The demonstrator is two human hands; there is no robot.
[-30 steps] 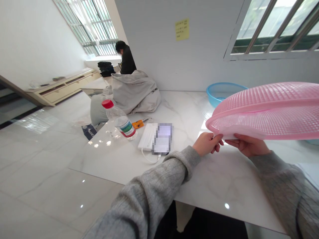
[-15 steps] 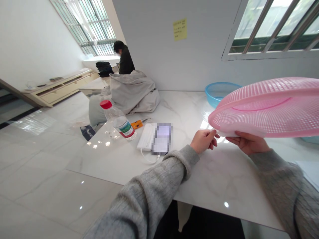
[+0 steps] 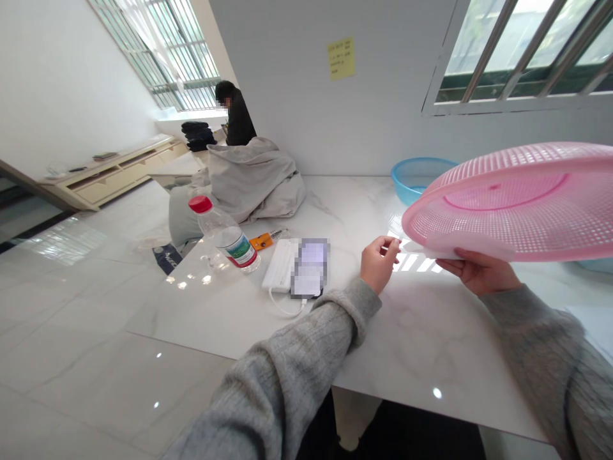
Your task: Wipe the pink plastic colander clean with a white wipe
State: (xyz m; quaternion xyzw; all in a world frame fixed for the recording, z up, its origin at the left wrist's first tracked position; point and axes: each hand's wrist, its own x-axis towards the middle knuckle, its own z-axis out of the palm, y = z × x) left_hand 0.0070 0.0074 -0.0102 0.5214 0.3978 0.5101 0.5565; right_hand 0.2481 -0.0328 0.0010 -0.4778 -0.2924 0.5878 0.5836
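our left hand (image 3: 378, 263) came away, loosely curled on nothing, while our right hand (image 3: 479, 269) pinched the light, stiff pink plastic basket (image 3: 507, 204) by its rim (image 3: 410, 220), the best place to hold it.

One camera rides on the head of the person at the near edge of the table (image 3: 431, 338), looking forward and down across its top. It sits close above the left hand (image 3: 378, 263) and right hand (image 3: 479, 271), which show right of centre, just beyond the table's near edge. The table fills the lower middle of the frame, and the wall (image 3: 335, 128) rises beyond its far edge.
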